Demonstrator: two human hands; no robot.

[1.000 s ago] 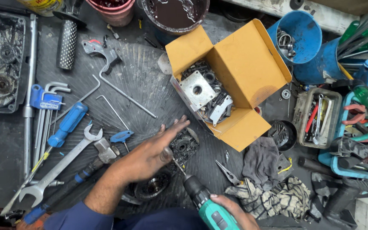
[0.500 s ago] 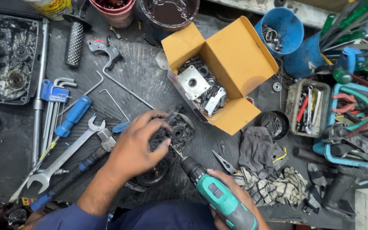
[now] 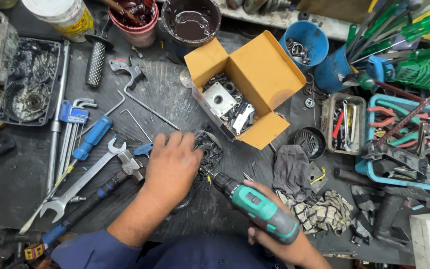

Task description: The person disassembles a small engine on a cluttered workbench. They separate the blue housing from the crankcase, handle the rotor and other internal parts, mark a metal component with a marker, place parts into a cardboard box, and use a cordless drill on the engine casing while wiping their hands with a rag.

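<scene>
Left hand (image 3: 172, 167) lay palm down, fingers curled over a dark metal part (image 3: 209, 152) on the bench (image 3: 175, 94), pressing and holding it; most of the part was hidden under the hand, only its right edge showed. Right hand (image 3: 274, 239) was closed round the grip of a green drill (image 3: 255, 206), near centre, bit aimed up-left with its tip at the part, just beside the left hand's thumb side. Part sat mid-bench, just near-left of an open yellow box (image 3: 260, 74) that held metal plates and washers. Left of the hand: spanner (image 3: 83, 179), hammer (image 3: 125, 167) and blue screwdriver (image 3: 91, 138), lying slantwise, with a hex key set (image 3: 73, 112) farther left. Grey rag (image 3: 292, 167) lay right of the drill, checked cloth (image 3: 319, 211) just near-right of it. Far edge had a red pot (image 3: 135, 17) and a brown pot (image 3: 191, 20), both with dark liquid. Blue cup (image 3: 304, 45) with small hardware stood right of the box; a small tray (image 3: 344, 122) of tools and a blue tray (image 3: 409, 144) with pliers sat far right. Black gear case (image 3: 28, 82) lay at the left
</scene>
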